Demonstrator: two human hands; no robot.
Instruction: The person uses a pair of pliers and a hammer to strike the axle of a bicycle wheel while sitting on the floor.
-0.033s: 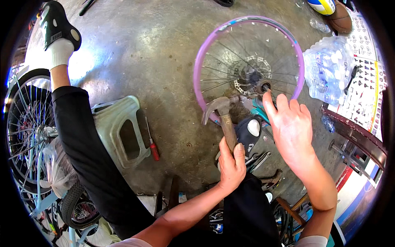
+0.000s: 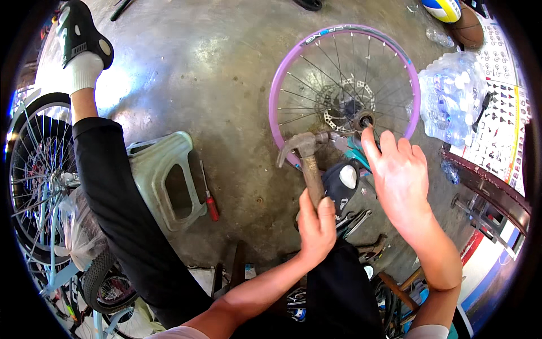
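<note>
My left hand (image 2: 317, 229) is closed round the wooden handle of a claw hammer (image 2: 305, 144), whose head is near the lower rim of a purple bicycle wheel (image 2: 275, 90). The wheel has a disc brake rotor (image 2: 367, 90) and a hub (image 2: 361, 118) with an axle end sticking up. My right hand (image 2: 400, 169) is at that axle end, index finger against it and the other fingers curled; the thumb is hidden. A teal-handled tool (image 2: 355, 151) shows under the right hand; whether the hand touches it is unclear.
A red-handled screwdriver (image 2: 210, 204) lies beside a pale plastic stool (image 2: 141, 169). Wrenches (image 2: 357, 222) and a second hammer (image 2: 374, 247) lie by my shoe (image 2: 340, 182). Wrapped bottles (image 2: 451, 93) sit right of the wheel. A bicycle wheel (image 2: 28, 124) stands at left.
The purple wheel has turned a little and shifted slightly right, as its rim decal and spokes show. Both hands stay almost in place, and the hammer is still held.
</note>
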